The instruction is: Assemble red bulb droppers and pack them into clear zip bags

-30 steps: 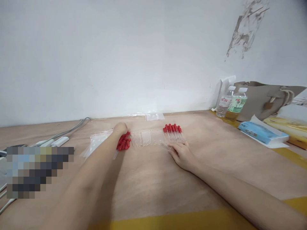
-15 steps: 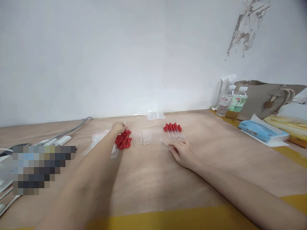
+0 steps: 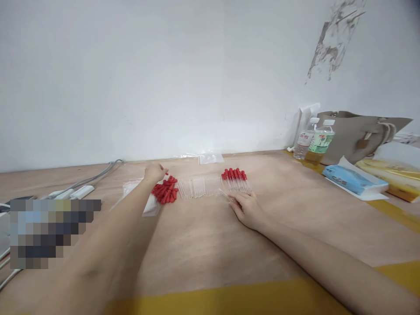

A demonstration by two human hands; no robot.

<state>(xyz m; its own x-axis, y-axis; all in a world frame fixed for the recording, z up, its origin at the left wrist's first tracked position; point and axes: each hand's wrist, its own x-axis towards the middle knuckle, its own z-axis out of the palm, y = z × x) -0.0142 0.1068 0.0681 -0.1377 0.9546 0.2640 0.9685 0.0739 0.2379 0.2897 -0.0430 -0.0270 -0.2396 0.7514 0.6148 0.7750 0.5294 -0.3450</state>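
My left hand (image 3: 155, 172) is closed in a pinch on a small red rubber bulb (image 3: 167, 173), just above and behind a pile of red rubber bulbs (image 3: 166, 190). My right hand (image 3: 246, 208) pinches a thin clear dropper tube (image 3: 224, 192), whose free end points up and to the left. Between the hands lies a row of clear dropper tubes (image 3: 200, 187), side by side on the brown-covered table. Droppers with red bulbs fitted (image 3: 234, 175) lie in a group just beyond my right hand's fingers.
A clear plastic bag (image 3: 152, 205) lies partly under my left forearm, another small bag (image 3: 210, 158) by the wall. Cables and a power strip (image 3: 82, 192) are at left. Two bottles (image 3: 320, 142), a grey handbag (image 3: 348, 138) and a blue tissue pack (image 3: 356, 179) stand at right.
My left hand has lifted slightly up and left from the pile, and a red bulb now shows at its fingertips. My right hand keeps its hold on the dropper tube.
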